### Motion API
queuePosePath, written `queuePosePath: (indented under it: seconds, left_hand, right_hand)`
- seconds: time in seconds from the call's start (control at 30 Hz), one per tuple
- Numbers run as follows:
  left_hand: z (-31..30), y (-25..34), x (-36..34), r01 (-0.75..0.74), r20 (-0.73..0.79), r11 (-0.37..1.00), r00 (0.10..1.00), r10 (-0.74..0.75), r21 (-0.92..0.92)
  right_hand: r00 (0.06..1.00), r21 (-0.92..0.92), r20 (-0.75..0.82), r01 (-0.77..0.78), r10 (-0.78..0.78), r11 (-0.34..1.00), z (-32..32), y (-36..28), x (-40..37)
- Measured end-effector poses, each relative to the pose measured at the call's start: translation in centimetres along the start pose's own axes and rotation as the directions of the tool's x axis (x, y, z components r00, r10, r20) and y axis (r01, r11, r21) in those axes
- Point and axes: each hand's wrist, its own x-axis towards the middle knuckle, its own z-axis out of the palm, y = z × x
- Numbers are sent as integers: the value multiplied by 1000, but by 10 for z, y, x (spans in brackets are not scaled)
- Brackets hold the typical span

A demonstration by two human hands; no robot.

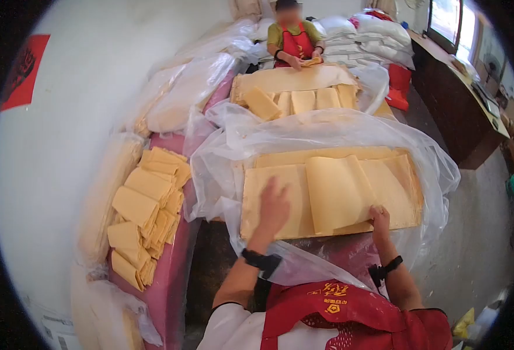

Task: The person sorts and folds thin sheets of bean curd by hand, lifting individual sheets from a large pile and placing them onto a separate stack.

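A wide stack of thin yellow sheets (268,175) lies on clear plastic wrap in front of me. One sheet (340,192) is partly folded over near the middle of the stack. My right hand (379,218) pinches the lower right edge of this folded sheet. Over the left part of the stack is my left hand (275,201), its fingers spread and slightly blurred, holding nothing. Whether it touches the sheets I cannot tell.
Folded yellow bundles (134,204) are piled on a pink surface (172,256) at the left. Across from me, a person in a red apron (296,41) handles a yellow piece behind another stack (327,76). A dark counter (461,105) stands at the right.
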Motion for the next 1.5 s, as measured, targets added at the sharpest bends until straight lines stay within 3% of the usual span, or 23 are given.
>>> queuePosePath:
  seconds: [0.13, 0.2, 0.27, 0.4, 0.5, 0.57, 0.63, 0.67, 0.77, 0.83, 0.87, 0.93, 1.03, 1.1, 1.13, 1.2, 1.23, 1.3, 1.33, 1.37, 1.43, 1.47, 1.5]
  left_hand:
    - [53, 75, 29, -292, 111, 955, 948, 297, -58]
    - [79, 87, 30, -79, 314, 996, 945, 86, -37]
    - [97, 79, 29, -41, 303, 999, 952, 46, -22]
    - [115, 52, 69, 114, 292, 993, 950, -111, 6]
    - [130, 27, 102, 217, 238, 968, 954, -182, -127]
    - [133, 20, 108, 262, 170, 935, 959, -225, -241]
    - [127, 24, 98, 619, 384, 514, 780, -495, -594]
    - [124, 27, 87, 621, 394, 524, 780, -486, -582]
    - [102, 41, 49, 673, 550, 554, 732, -403, -490]
    - [85, 73, 23, 757, 723, 171, 653, -226, -630]
    - [73, 85, 23, 763, 726, 168, 646, -235, -625]
    - [55, 104, 38, 756, 767, -133, 631, -112, -641]
    - [62, 103, 64, 754, 785, -223, 605, -133, -618]
    - [56, 106, 75, 745, 784, -250, 608, -127, -618]
    - [54, 108, 79, 746, 788, -268, 605, -110, -610]
    - [54, 107, 82, 740, 782, -264, 611, -121, -619]
    - [54, 106, 83, 732, 774, -260, 620, -129, -629]
    - [38, 117, 92, 696, 737, -256, 666, -119, -670]
    - [24, 128, 98, 662, 701, -252, 704, -111, -705]
    - [-6, 152, 106, 621, 661, -239, 731, -168, -747]
    - [-61, 182, 126, 509, 551, -225, 811, -199, -831]
    - [-76, 182, 133, 438, 479, -229, 860, -176, -870]
    - [-84, 174, 137, 436, 478, -229, 861, -175, -870]
  right_hand:
    - [990, -117, 46, 141, -137, 983, -9, 43, 8]
    - [983, -204, 19, 183, -183, 962, -16, 48, 11]
    - [951, -777, 90, 253, -296, 576, -16, 31, 8]
    - [931, -781, 125, 305, -343, 544, -14, 16, 1]
    - [986, -672, 25, 140, -167, 727, -5, -8, -11]
    - [834, -866, 168, 379, -526, 325, 5, -30, -22]
    - [795, -850, 315, 479, -519, 218, 20, -40, -23]
    - [725, -804, 470, 587, -504, 94, 23, -41, -24]
    - [691, -737, 563, 668, -453, 104, 31, -18, -14]
    - [693, -747, 551, 658, -466, 95, 33, -13, -11]
    - [687, -752, 548, 655, -477, 79, 33, -12, -11]
    - [723, -736, 533, 652, -440, 181, 28, -17, -11]
    - [768, -775, 437, 586, -469, 237, 32, -44, -37]
    - [397, -278, 547, 917, -737, 287, 37, -38, -61]
    - [395, -276, 549, 917, -736, 287, 42, -39, -68]
    - [293, -233, 850, 954, -437, 187, 58, -48, -84]
    - [295, -235, 850, 954, -437, 187, 62, -50, -80]
    - [782, -674, 567, 621, -258, 401, 66, -42, -49]
    - [658, -746, 647, 651, -385, -141, 59, 55, 12]
    - [509, -701, 702, 370, -498, -610, 52, 149, 71]
    - [787, -821, 570, 556, -234, -132, 39, 45, 58]
    - [878, -872, 470, 477, -88, 106, 33, -15, 49]
    - [902, -875, 411, 431, -128, 222, 19, -16, 54]
